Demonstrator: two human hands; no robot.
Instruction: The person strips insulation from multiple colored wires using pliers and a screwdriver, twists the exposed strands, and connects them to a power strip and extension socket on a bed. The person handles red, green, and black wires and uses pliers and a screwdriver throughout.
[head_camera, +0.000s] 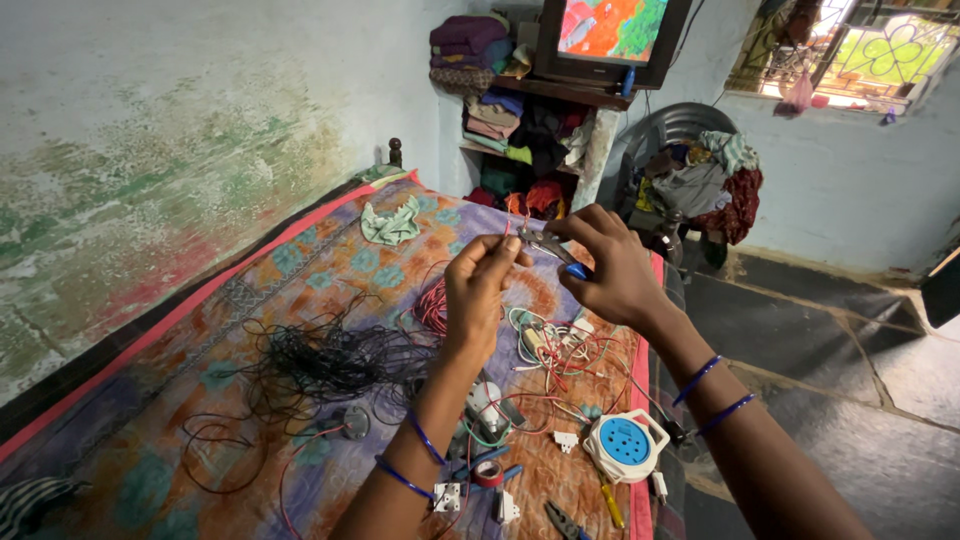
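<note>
1. Above the patterned bed cover (300, 270), at centre frame: left hand (480, 290) pinching a thin red wire (506, 232) upright between thumb and fingertips, closed on it, seemingly keeping the end steady and taut for the tool.
2. At three o'clock of that hand: right hand (610, 268) gripping blue-handled pliers (548, 246), fingers wrapped shut around the handles, metal nose pointing toward nine o'clock.
3. Wire tip standing just above the left fingertips, meeting the plier nose; whether clamped or only touching, impossible to tell.
4. At six o'clock, below the wrists: lying loose, a round blue-and-white socket box (625, 445), white plugs (447, 496), a tangle of black wire (320, 360) at eight o'clock, red wire coils (433, 305) under the left hand.
5. At twelve o'clock: a television (610, 35) over shelves of folded clothes (500, 110).
</note>
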